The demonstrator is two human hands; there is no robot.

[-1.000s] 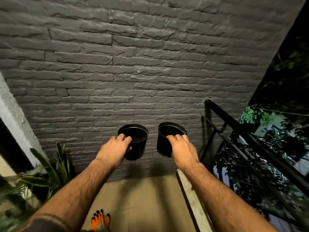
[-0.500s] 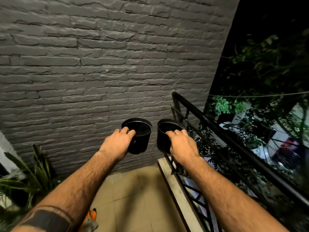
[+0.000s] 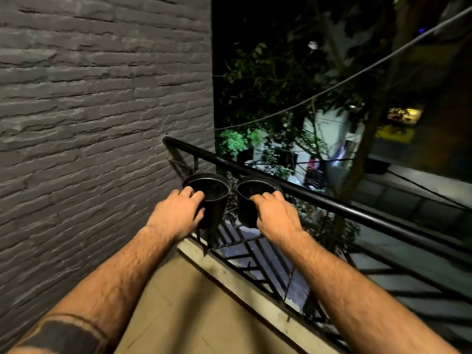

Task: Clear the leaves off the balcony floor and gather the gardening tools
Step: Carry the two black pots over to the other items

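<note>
- Now the left hand [image 3: 176,215] is gripping the near rim of the left black pot [image 3: 213,200], fingers curling over the edge and thumb pressing the outer wall.
- The right hand [image 3: 277,215] is pinching the near rim of the right black pot [image 3: 249,198] in the same way, fingers hooking inside.
- Both pots are hanging in the air side by side, just apart, openings facing up, close to the black railing [image 3: 332,204].
- The grey brick wall [image 3: 89,123] is standing to the left, and the beige balcony floor [image 3: 184,310] is lying below the forearms.
</note>
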